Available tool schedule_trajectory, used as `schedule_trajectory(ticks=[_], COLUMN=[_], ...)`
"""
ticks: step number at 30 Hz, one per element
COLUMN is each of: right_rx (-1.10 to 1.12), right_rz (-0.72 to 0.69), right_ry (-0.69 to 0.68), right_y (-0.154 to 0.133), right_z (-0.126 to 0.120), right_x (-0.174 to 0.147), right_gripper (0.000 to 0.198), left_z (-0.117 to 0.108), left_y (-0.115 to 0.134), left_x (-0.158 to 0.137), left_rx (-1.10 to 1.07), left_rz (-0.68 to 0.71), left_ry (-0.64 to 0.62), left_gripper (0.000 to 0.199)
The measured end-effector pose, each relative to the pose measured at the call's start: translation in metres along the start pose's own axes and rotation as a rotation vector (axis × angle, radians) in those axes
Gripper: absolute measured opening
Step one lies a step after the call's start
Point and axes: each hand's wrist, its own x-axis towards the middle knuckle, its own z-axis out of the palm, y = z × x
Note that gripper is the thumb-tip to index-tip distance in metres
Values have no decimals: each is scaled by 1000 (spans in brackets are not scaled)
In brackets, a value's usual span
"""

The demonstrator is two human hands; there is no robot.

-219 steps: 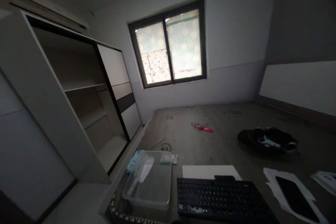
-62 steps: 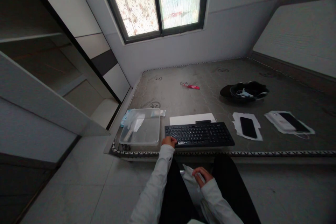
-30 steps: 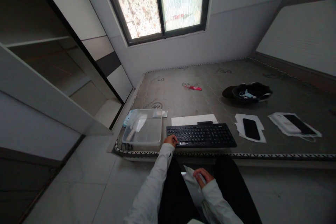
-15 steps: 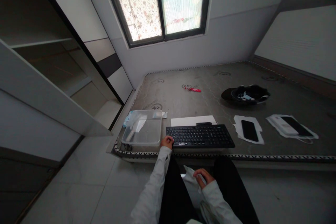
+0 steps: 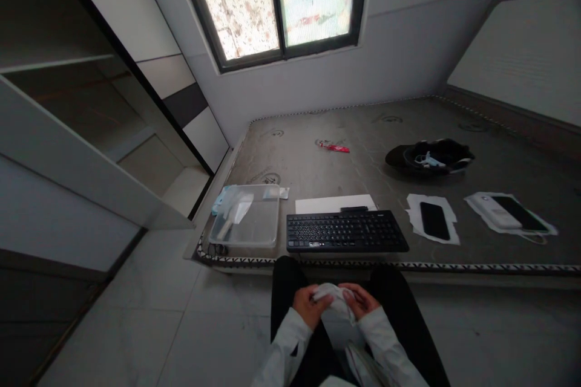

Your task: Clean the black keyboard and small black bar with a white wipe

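Bed [image 5: 308, 163]: grey covering, black-and-white trim along the near edge; carries the items below.

Box [image 5: 258, 227]: clear plastic, at the near left corner of the bed; a pale sheet shows in its left half, whether inside or behind the wall cannot be told.

Keyboard [image 5: 347, 233]: black, full length, lying along the near edge to the right of the box, just beside it.

Panel [image 5: 324, 204]: white, flat, showing behind the keyboard's far side.

Cap [image 5: 403, 160]: dark, upturned, toward the right end of the bed, well back from the near edge; a light blue item rests inside.

Phones, two: one [image 5: 434, 221] dark, lying on white sheeting right of the keyboard; one [image 5: 520, 213] farther right, on similar sheeting beside a white object.

Hands, pair: left [image 5: 309, 305] and right [image 5: 361, 301], both grasping one item between thumbs and bent fingers, short of the bed's near edge, above the lap.

White sheet [image 5: 336, 296]: soft, crumpled, tissue- or cloth-like, held between both hands, off the bed.

Red item [image 5: 336, 148]: narrow, lying toward the far edge.

Step, as judged: two-handed folding or gathering of the sheet. Next move probably calls for opposed thumbs and a light, even pinch, since the limp material could slip or bunch.
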Motion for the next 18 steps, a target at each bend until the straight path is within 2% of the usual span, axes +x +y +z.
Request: schedule_trajectory(ticks=[7,12,18], right_rx=[28,-15,36], right_rz=[73,137,212], right_ry=[10,16,48], right_y=[-1,7,1], right_z=[11,8,-3], right_x=[-11,-9,-5], right_gripper=[62,61,54], left_z=[-4,-2,-7], left_y=[-6,-3,3], left_x=[-2,-3,2], left_rx=[-102,-113,58], left_rz=[-58,-105,-151], left_ry=[82,54,21], left_gripper=[56,57,48])
